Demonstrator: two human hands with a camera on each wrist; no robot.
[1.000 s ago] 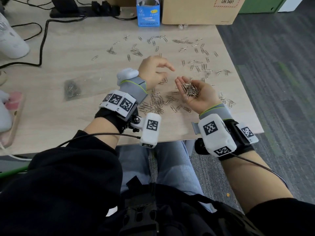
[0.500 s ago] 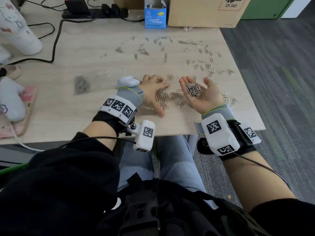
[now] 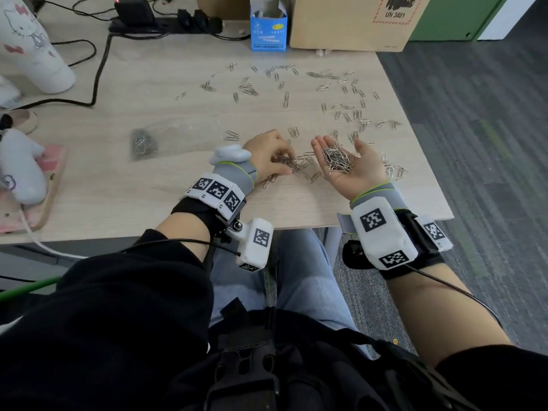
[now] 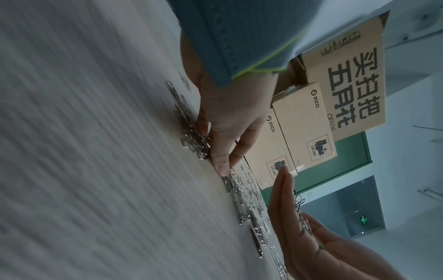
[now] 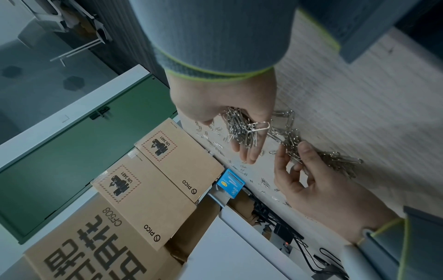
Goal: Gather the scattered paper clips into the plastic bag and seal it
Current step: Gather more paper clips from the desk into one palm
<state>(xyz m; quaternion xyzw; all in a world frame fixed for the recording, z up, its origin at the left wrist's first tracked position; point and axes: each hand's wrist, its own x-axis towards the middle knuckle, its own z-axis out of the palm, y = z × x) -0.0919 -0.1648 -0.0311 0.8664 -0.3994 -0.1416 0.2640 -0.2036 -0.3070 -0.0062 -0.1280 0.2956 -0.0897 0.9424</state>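
Observation:
Silver paper clips [image 3: 341, 96] lie scattered over the far right of the wooden table [image 3: 178, 72], with a denser heap [image 3: 308, 170] near the front. My left hand [image 3: 281, 161] is down on that heap, thumb and fingers curled round a bunch of clips [image 5: 294, 149]; the left wrist view shows its fingertips [image 4: 220, 166] on the table. My right hand [image 3: 363, 170] lies palm up just right of it, fingers straight, carrying a pile of clips [image 3: 336, 160]. The clear plastic bag [image 3: 178, 134] lies flat to the left of my left hand, with some clips in its left end [image 3: 142, 143].
A blue carton [image 3: 268, 28] and a cardboard box [image 3: 350, 22] stand at the back edge. A power strip with cables [image 3: 166, 22] and a white bottle [image 3: 29, 46] sit back left. A plush toy on a pink tray [image 3: 20, 167] is at the left. The table's right edge [image 3: 415, 129] is close to the clips.
My left hand came down from above the table onto the heap and its fingers closed round a bunch of clips. The right hand stayed palm up with its pile.

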